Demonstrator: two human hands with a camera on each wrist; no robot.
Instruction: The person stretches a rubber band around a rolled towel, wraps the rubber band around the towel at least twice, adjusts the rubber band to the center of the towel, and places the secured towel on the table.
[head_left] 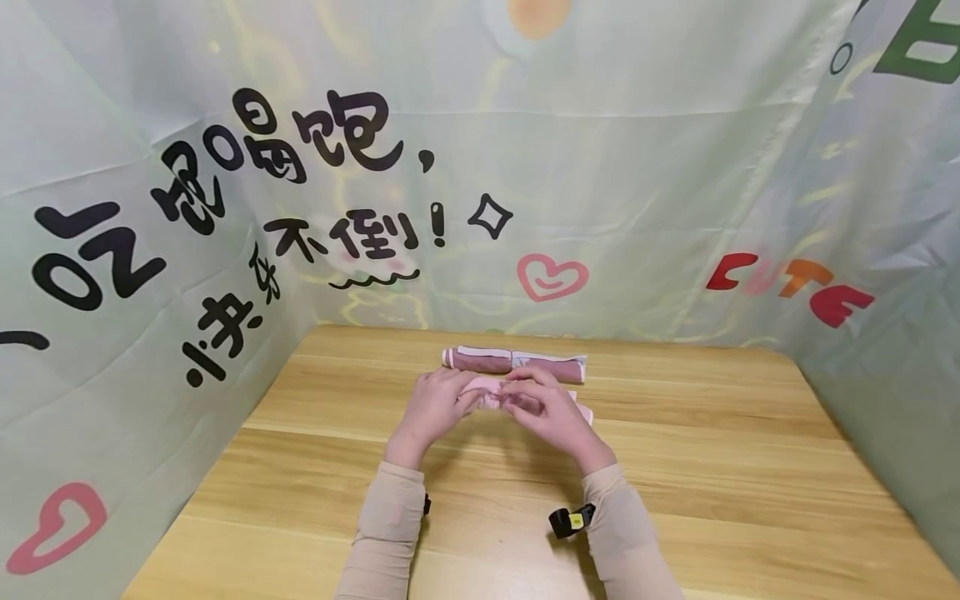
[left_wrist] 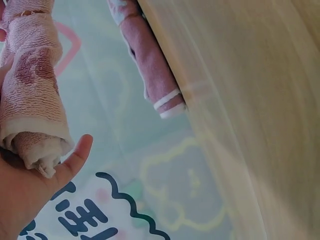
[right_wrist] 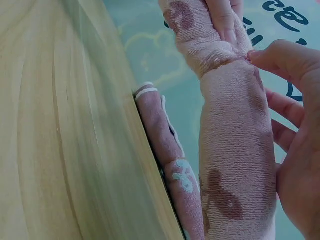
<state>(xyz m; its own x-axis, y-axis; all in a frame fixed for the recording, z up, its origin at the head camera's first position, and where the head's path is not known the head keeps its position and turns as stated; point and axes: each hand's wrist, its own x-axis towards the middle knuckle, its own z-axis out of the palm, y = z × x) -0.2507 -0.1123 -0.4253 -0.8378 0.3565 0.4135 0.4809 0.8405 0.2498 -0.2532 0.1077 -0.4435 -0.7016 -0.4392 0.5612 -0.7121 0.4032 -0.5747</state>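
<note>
Both hands meet at the middle of the table (head_left: 675,467), gripping one rolled pink towel (head_left: 491,394) between them. The left hand (head_left: 435,407) curls around the roll's left end, while the right hand (head_left: 551,412) cups the right half, its fingertips (right_wrist: 265,56) pinching at a narrowed waist near the roll's middle. The roll's long axis runs left to right across the person's front, so each hand holds its own end and neither is plainly the nearer. A second rolled towel (head_left: 513,362), darker pink with white edging, lies just beyond the hands on the table, parallel to the first and apart from it. Seen from the head, the held roll is largely hidden under the fingers. The left wrist view supplies the spiral end of the roll (left_wrist: 35,150) resting in the palm, with the thumb (left_wrist: 75,155) straight beside it. The right wrist view supplies the cinched waist (right_wrist: 217,62), which appears to be bound by a thin band, though this is too blurred to confirm, and the darker patches on the cloth. A printed green backdrop (head_left: 637,167) with black lettering and hearts encloses the table on three sides.
</note>
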